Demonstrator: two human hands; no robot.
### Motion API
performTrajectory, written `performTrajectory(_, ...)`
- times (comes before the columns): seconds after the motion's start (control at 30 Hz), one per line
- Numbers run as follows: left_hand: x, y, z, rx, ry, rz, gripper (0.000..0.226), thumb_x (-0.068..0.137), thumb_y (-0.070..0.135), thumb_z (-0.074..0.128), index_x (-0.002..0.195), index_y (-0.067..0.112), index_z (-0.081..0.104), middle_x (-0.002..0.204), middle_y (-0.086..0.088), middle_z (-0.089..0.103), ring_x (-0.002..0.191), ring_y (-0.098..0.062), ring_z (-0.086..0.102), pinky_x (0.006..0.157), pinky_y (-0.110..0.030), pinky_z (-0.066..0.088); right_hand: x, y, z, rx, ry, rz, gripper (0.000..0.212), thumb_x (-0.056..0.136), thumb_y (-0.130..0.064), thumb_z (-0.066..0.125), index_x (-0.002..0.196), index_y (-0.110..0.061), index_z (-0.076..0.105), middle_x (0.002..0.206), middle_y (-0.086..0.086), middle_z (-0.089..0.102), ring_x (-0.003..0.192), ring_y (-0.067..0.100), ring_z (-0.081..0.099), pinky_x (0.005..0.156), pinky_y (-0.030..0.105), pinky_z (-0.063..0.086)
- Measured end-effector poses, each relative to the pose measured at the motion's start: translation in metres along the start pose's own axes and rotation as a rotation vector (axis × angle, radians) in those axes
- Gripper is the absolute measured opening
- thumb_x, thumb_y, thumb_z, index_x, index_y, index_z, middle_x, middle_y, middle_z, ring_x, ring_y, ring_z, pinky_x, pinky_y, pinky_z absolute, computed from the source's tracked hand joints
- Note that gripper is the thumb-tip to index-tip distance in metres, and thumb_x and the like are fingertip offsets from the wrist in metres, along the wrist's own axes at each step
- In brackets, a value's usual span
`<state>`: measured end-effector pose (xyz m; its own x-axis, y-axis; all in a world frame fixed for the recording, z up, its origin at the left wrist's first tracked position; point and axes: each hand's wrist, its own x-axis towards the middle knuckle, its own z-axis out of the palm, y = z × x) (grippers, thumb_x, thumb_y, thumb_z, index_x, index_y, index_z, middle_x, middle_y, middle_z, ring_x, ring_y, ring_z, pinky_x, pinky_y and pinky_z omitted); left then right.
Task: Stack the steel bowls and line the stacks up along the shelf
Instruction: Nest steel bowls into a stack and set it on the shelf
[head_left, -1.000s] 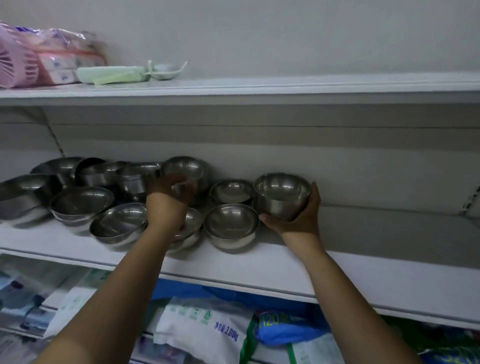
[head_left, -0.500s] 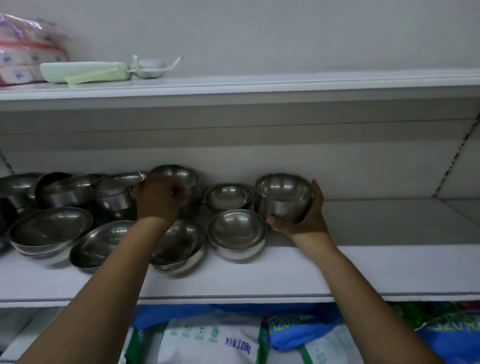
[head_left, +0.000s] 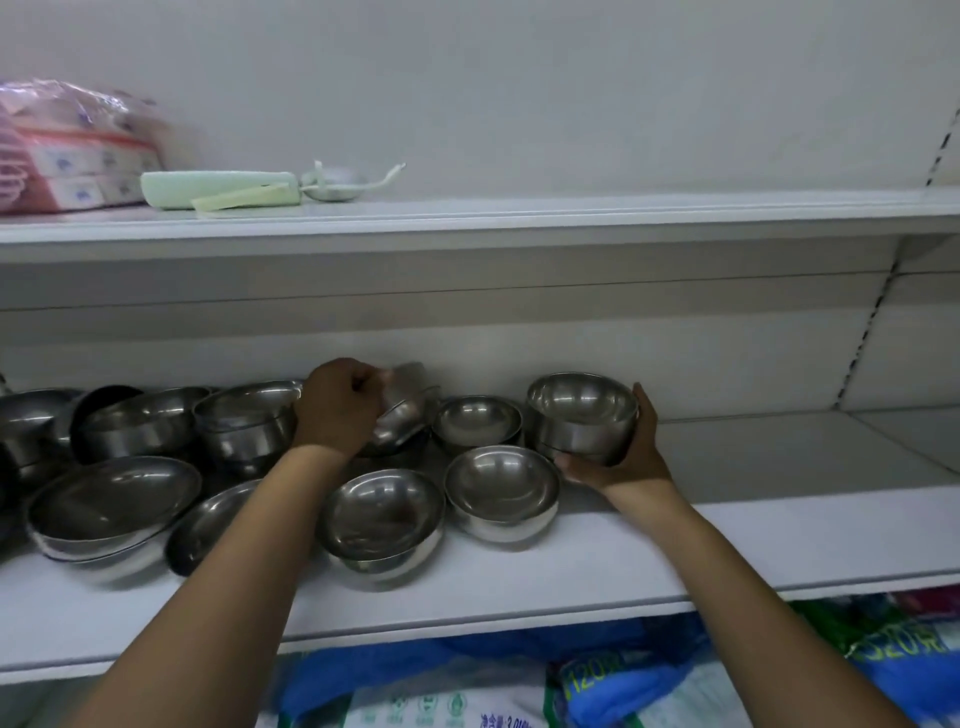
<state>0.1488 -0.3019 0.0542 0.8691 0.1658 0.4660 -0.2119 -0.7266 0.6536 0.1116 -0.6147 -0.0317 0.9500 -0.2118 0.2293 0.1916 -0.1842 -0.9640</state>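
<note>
Left hand (head_left: 337, 402) tilts bowl (head_left: 402, 410); right hand (head_left: 621, 457) cups bowl stack (head_left: 582, 415).

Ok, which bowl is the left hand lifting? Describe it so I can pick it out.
Look at the middle shelf, crowded with steel bowls. Near the back wall, about midway along the bowls, the left hand grips a small bowl. It is the only bowl tipped on its side and raised, while its neighbours sit upright with their mouths up.
</note>
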Motion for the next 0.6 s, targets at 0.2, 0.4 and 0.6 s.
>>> performTrajectory(0.2,-0.007,0.007,0.0,-0.138,0.03,0.031,0.021,0.1,0.025,0.061,0.084,0.014,0.068,0.078,0.001,0.064,0.074,-0.015,0.059,0.077,-0.027,0.043,-0.01,-0.012,0.001,-0.006,0.007,-0.01,0.144,0.061,-0.012,0.095,0.158,-0.038,-0.008,0.15,-0.011,0.033,0.133,0.007,0.035,0.104,0.026,0.036)
performTrajectory(0.4,-0.022,0.032,0.001,-0.269,0.01,0.088,0.02,0.097,0.02,0.064,0.077,0.022,0.062,0.073,0.004,0.064,0.07,0.0,0.056,0.065,-0.014,0.04,-0.041,-0.031,-0.002,-0.152,0.263,-0.189,0.125,0.06,-0.045,0.09,0.158,-0.037,0.014,0.163,-0.015,0.019,0.148,0.006,0.021,0.117,0.025,0.024)
performTrajectory(0.6,-0.06,0.067,-0.002,-0.45,-0.105,0.223,0.008,0.093,0.013,0.069,0.088,0.019,0.068,0.096,-0.005,0.064,0.075,0.008,0.061,0.069,-0.001,0.041,-0.064,-0.068,0.013,-0.13,0.167,-0.313,0.113,0.058,-0.062,0.082,0.154,-0.038,0.027,0.156,-0.019,0.031,0.14,-0.001,0.033,0.108,0.015,0.032)
